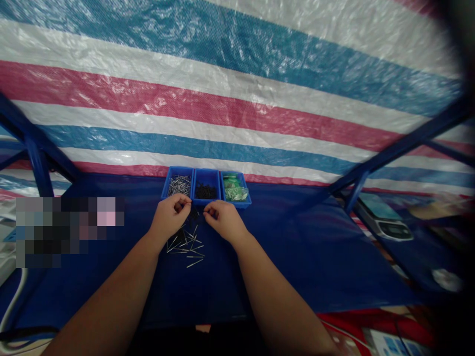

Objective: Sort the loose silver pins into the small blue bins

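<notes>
Slim metal pins point(185, 244) lie loose and criss-crossed on the blue table point(297, 247), between the person's forearms, with small dark pieces point(193, 215) just beyond them, between the hands. The left hand point(173, 213) is beside these pieces, its fingers narrow, the tips drawn together; the right hand point(218, 216) faces it, well apart from it, its fingers also curled in narrow. Whether either holds a tiny part, I cannot tell. Just beyond the hands, three blue bins stand side by side: the left bin point(165, 190) has a heap of silvery pins point(180, 184), the middle bin point(207, 174) dark small parts point(206, 191), and the right bin point(248, 201) green-and-clear plastic packets point(235, 190). A striped sheet point(222, 109) hangs behind, and a scale point(393, 230) sits at the far right.
</notes>
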The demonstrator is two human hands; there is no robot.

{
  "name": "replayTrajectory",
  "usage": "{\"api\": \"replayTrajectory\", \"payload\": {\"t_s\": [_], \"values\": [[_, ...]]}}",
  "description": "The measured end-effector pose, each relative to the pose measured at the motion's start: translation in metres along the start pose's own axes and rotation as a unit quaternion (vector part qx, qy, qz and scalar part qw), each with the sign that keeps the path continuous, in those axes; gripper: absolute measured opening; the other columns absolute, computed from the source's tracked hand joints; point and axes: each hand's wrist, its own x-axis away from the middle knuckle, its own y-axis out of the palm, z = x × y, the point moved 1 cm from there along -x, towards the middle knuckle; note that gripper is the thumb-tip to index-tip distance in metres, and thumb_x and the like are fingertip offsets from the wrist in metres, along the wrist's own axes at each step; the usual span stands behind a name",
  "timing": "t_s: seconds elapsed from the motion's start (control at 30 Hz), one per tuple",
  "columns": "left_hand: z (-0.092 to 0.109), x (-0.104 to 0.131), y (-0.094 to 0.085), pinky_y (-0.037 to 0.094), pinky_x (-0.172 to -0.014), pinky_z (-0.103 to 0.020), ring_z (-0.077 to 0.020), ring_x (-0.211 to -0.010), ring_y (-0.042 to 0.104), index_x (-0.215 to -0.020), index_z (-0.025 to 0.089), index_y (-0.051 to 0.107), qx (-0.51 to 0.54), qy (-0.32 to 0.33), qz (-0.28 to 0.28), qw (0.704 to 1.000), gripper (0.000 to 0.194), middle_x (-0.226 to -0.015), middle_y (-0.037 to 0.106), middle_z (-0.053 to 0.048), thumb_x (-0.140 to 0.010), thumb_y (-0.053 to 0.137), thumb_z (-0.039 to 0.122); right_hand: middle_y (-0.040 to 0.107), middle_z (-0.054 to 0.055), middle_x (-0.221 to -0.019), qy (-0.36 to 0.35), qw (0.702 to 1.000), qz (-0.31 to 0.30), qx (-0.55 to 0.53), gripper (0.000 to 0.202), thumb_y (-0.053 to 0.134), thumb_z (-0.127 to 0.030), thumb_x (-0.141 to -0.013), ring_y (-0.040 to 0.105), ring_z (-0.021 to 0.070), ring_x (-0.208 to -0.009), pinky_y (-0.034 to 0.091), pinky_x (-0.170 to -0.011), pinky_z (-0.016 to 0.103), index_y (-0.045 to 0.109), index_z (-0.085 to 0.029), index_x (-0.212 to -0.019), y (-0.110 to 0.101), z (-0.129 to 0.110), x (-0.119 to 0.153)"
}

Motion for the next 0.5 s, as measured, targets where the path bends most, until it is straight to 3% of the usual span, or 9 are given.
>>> {"api": "replayTrajectory", "payload": {"t_s": [0.23,0.4,0.5], "values": [[0.007,0.000,-0.001,0.048,-0.064,-0.028,-0.0142,-0.064,0.062,-0.091,0.021,0.073,-0.078,0.022,-0.096,0.992,0.014,-0.080,0.072,0.000,-0.082,0.063,0.025,0.063,0.002,-0.084,0.000,0.987,-0.150,0.064,0.011,0.070,-0.012,-0.082,0.059,0.0140,-0.074,0.042,-0.070,0.025,0.073,-0.020,-0.089,0.005,-0.005,0.004],[0.015,0.002,-0.003,0.047,-0.068,-0.029,-0.0163,-0.073,0.063,-0.094,0.022,0.074,-0.138,0.039,-0.124,0.982,0.016,-0.086,0.072,-0.001,-0.082,0.065,0.027,0.063,0.005,-0.096,-0.014,0.986,-0.151,0.067,0.007,0.062,-0.011,-0.088,0.060,0.0149,-0.085,0.043,-0.078,0.026,0.065,-0.017,-0.089,-0.001,-0.009,0.006],[0.018,0.003,-0.003,0.047,-0.069,-0.030,-0.0172,-0.076,0.063,-0.096,0.023,0.074,-0.154,0.039,-0.124,0.980,0.017,-0.091,0.072,-0.002,-0.081,0.067,0.027,0.064,0.003,-0.088,-0.026,0.990,-0.137,0.020,0.009,0.058,-0.009,-0.089,0.059,0.0144,-0.079,0.043,-0.073,0.026,0.062,-0.017,-0.092,-0.007,-0.007,0.007]]}}
